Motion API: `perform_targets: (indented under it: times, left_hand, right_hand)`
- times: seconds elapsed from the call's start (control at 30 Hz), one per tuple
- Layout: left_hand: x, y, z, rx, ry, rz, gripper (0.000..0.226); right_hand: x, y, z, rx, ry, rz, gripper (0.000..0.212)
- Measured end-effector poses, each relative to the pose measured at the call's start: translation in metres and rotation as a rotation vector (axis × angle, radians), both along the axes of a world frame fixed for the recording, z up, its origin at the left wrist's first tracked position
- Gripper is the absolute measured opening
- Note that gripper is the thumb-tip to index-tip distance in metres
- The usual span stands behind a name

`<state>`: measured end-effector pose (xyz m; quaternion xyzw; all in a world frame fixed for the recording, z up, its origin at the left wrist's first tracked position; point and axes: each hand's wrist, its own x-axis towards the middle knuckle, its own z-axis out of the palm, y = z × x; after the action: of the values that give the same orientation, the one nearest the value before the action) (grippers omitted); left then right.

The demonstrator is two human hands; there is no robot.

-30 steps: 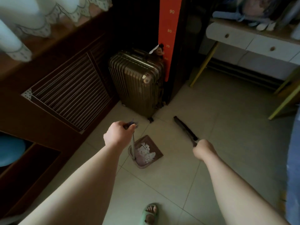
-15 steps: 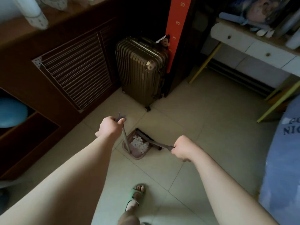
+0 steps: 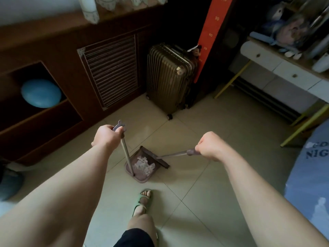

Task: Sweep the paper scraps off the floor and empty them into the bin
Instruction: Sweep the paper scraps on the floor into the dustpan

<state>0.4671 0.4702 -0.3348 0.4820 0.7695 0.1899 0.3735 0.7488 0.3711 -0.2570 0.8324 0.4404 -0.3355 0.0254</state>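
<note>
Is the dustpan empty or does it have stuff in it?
Not empty. The dustpan sits flat on the floor with a pile of white paper scraps inside.

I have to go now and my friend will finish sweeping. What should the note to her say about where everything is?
Left hand: shut on the dustpan handle, holding it upright.
Right hand: shut on the broom handle; the broom head sits at the dustpan's open edge.
The dustpan rests on the tiled floor in front of the suitcase, with the paper scraps piled inside it.
Done: the scraps are in the pan; no loose ones show on the floor nearby.
Left: carry the pan level to the bin and tip it out. No bin is in view, so find it first.
</note>
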Motion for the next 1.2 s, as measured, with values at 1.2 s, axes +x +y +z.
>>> perform_targets:
  times: [1.2]
  left_hand:
    - [-0.372,-0.016,-0.012,-0.038,0.063,0.028,0.020]
  right_hand:
    - [-0.355,0.041,-0.071,-0.209,0.156,0.065,0.012]
